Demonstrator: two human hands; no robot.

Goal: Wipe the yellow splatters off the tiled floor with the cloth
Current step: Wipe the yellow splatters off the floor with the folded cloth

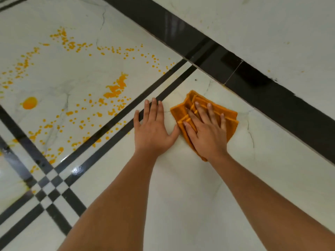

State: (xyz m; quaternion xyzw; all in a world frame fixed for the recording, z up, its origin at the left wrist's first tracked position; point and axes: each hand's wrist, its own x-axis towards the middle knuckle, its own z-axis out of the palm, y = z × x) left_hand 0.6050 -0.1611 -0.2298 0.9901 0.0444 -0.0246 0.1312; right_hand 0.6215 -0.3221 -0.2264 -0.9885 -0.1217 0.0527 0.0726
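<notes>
The folded orange cloth (229, 115) lies flat under the right hand (206, 131), whose straight, spread fingers press it onto the floor (190, 187) near the black skirting band (253, 82). The left hand (153, 129) rests palm-down just beside it, fingers straight and holding nothing, thumb at the cloth's edge. Both forearms reach forward. Yellow splatters (116, 87) dot the glossy white marbled tile beyond the twin black inlay strips (181, 79), apart from the cloth

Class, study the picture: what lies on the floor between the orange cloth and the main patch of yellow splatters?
Head view: the left hand, flat on the floor beside the cloth, then two black stripes before the yellow splatters.
</notes>
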